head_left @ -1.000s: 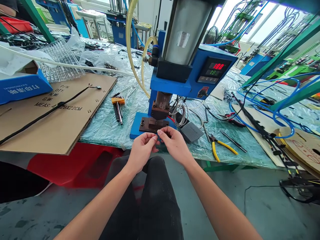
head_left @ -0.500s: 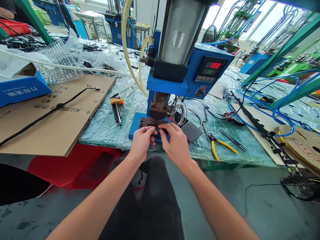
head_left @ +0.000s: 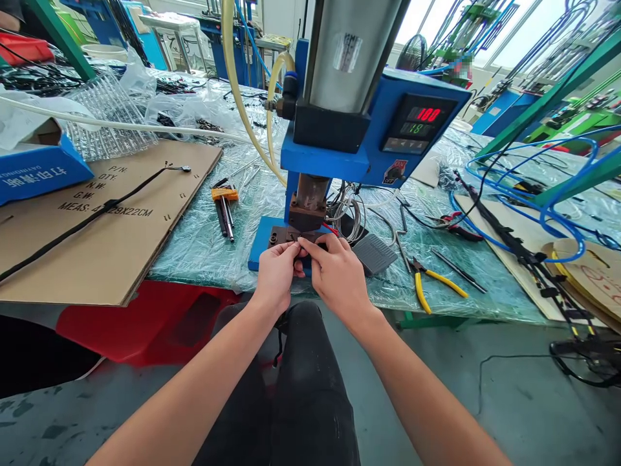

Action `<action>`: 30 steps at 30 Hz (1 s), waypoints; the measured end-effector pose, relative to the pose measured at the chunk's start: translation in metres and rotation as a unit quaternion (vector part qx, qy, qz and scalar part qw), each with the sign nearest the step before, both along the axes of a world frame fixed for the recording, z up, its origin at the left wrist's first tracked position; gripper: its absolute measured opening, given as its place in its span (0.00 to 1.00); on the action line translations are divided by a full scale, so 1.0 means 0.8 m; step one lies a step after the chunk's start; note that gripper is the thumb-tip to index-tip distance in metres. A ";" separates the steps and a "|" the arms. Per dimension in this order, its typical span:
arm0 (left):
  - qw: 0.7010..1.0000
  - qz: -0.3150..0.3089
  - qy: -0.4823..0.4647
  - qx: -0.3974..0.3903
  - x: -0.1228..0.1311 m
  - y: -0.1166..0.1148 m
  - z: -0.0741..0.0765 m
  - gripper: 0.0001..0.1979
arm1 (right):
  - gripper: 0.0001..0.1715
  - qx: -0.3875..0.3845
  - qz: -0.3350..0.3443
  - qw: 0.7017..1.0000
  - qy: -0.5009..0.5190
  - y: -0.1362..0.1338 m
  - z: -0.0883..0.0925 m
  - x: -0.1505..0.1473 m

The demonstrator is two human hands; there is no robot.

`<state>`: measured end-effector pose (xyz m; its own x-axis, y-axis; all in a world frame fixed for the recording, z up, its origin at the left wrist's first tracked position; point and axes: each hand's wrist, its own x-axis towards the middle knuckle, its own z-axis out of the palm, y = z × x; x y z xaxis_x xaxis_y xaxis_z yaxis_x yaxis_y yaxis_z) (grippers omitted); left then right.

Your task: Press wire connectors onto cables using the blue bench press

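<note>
L. hand (head_left: 274, 273) and r. hand (head_left: 338, 275) meet at the fingertips, both pinched; what's between, if anything, too hidden to tell. Dark die plate (head_left: 278, 235), long axis l.-to-r., lies just ahead at foot of blue press (head_left: 324, 163), approx. equally near both.

One camera on the person's head gives the only view, looking forward and steeply down over the legs (head_left: 315, 375). The left forearm (head_left: 194, 375) enters between seven and eight o'clock, the right forearm (head_left: 422, 369) between four and five; both hands meet near the centre, close to the lens. Beyond them, at twelve, the press (head_left: 327, 162) is cut by the top edge. The wide view reaches cardboard (head_left: 97, 252) at nine, floor (head_left: 451, 401) at four and distant windows (head_left: 509, 48) near two.
</note>
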<state>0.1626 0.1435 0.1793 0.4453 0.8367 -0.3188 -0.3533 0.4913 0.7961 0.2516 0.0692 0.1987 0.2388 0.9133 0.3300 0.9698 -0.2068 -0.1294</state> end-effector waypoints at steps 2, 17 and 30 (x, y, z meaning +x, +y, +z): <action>1.000 -0.004 0.000 -0.007 0.000 0.000 0.001 0.10 | 0.26 -0.005 -0.006 1.000 -0.001 0.001 0.001 -0.001; 1.000 -0.024 0.006 0.016 -0.009 -0.002 -0.011 0.13 | 0.24 -0.051 -0.022 0.998 -0.029 0.002 0.013 -0.006; 1.000 0.000 -0.002 -0.003 -0.003 -0.002 -0.007 0.14 | 0.24 -0.056 -0.029 0.997 -0.055 0.006 0.009 -0.013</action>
